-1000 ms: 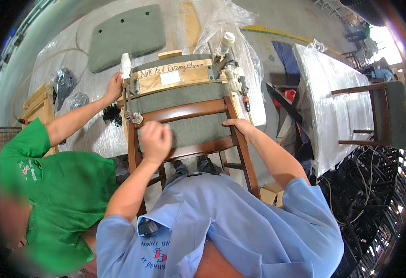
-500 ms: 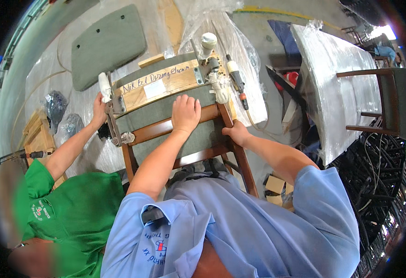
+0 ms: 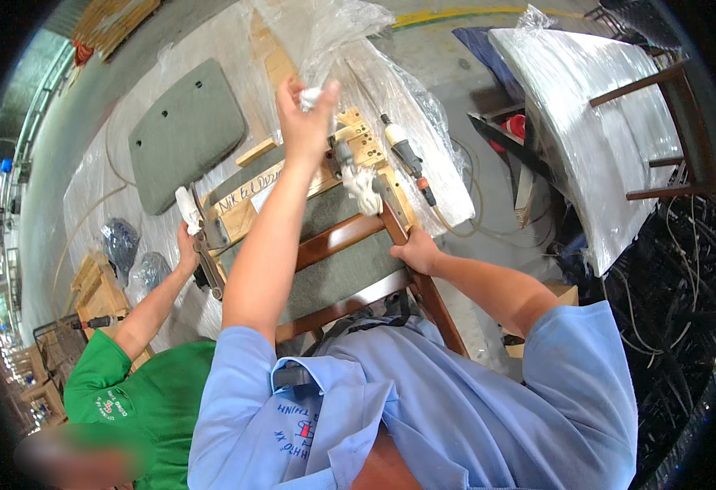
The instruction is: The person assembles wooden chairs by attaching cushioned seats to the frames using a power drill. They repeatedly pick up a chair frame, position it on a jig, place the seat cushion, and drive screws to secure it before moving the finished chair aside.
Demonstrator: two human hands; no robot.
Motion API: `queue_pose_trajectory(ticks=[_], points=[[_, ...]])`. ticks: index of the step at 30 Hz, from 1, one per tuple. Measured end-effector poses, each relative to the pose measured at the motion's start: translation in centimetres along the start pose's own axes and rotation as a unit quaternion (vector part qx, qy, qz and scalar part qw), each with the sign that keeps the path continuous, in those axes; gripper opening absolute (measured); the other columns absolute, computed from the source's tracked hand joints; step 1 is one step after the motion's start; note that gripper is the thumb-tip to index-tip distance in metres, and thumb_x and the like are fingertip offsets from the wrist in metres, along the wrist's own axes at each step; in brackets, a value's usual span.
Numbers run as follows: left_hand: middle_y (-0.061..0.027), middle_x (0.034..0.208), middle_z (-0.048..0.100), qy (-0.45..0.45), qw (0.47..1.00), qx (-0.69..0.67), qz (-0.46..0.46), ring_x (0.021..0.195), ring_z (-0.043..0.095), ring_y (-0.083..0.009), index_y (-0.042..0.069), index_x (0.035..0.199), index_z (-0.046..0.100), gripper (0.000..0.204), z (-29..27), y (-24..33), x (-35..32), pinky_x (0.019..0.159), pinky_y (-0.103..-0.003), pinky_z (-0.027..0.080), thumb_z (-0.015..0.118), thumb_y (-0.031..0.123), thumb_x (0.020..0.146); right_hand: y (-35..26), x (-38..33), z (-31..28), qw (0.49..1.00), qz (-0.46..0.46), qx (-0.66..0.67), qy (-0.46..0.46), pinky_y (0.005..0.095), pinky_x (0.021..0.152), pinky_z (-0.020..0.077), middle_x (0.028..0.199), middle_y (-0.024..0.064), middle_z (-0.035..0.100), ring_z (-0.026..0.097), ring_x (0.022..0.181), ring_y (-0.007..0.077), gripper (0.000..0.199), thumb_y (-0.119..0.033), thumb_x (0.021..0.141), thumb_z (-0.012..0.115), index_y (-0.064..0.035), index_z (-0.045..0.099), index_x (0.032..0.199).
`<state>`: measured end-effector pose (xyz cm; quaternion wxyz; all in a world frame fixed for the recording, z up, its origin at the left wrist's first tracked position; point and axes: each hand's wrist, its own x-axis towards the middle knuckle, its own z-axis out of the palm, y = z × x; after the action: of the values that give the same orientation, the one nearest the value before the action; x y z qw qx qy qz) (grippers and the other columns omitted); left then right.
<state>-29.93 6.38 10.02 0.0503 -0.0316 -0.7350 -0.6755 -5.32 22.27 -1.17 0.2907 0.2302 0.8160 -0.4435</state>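
Note:
My left hand (image 3: 305,126) is closed round the white-wrapped handle (image 3: 312,98) of the right toggle clamp, fingers on one side and thumb on the other. White wrapping (image 3: 361,189) also covers the clamp's lower end, at the top rail of a brown wooden chair frame (image 3: 337,243). My right hand (image 3: 417,250) grips the frame's right upright. A grey padded panel (image 3: 319,282) shows between the rails. Beyond them lies a wooden jig board (image 3: 244,198) with handwriting, partly hidden by my left forearm. A co-worker's hand (image 3: 187,247) is at the left clamp's white-wrapped handle (image 3: 186,206).
On the plastic-covered table lies another grey padded panel (image 3: 186,131). A power screwdriver (image 3: 407,151) with a cord rests right of the jig. Further right are a plastic-wrapped slab (image 3: 578,106) and a dark chair frame (image 3: 684,131). A co-worker in green (image 3: 158,384) stands left.
My left hand has left the chair's top rail and moved up and away to the right clamp's handle. My right hand keeps hold of the upright. The view has tilted.

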Motion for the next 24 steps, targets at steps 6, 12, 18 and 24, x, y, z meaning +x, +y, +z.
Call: queue_pose_trajectory(ticks=[6,12,18,24], points=[[-0.0204,0.137,0.05,-0.005,0.957,-0.093,-0.274,0.121,0.054,-0.0322,0.0,0.146,0.027,0.099,-1.3,-8.5,8.7,0.099,-0.049,0.047,0.088,0.036,0.076,-1.2,-0.2,0.0,1.0,-0.019,-0.009,-0.01,0.0433,0.087,0.0549,0.106,0.0351,0.068,0.069,0.102,0.0423,0.072,-0.037,0.071,0.076,0.0191,0.058,0.112],[-0.0152,0.096,0.06,-0.056,0.924,-0.088,-0.369,0.075,0.061,-0.0291,0.003,0.126,0.05,0.057,2.1,-8.4,8.3,0.058,-0.048,0.051,0.076,0.033,0.084,-0.1,-0.4,-0.2,0.999,0.037,0.026,0.003,0.0417,0.089,0.0538,0.107,0.0328,0.068,0.069,0.101,0.0397,0.07,-0.037,0.069,0.077,0.015,0.059,0.112],[-0.0142,0.089,0.061,-0.016,0.936,-0.038,-0.35,0.07,0.06,-0.0259,-0.001,0.104,0.059,0.031,0.5,-14.1,10.5,0.057,-0.046,0.048,0.071,0.021,0.085,-0.1,-1.0,0.0,1.0,0.006,0.016,-0.002,0.0416,0.089,0.0538,0.107,0.0326,0.068,0.069,0.101,0.0395,0.071,-0.037,0.07,0.077,0.0152,0.059,0.114],[-0.0199,0.099,0.065,0.022,0.957,0.011,-0.289,0.09,0.067,-0.0332,-0.003,0.118,0.053,0.052,1.1,-10.3,7.7,0.077,-0.051,0.055,0.076,0.032,0.087,-0.6,-0.5,-0.7,1.0,0.006,0.017,-0.023,0.0437,0.089,0.0543,0.106,0.0323,0.069,0.069,0.104,0.0408,0.071,-0.038,0.071,0.078,0.0161,0.06,0.114]])
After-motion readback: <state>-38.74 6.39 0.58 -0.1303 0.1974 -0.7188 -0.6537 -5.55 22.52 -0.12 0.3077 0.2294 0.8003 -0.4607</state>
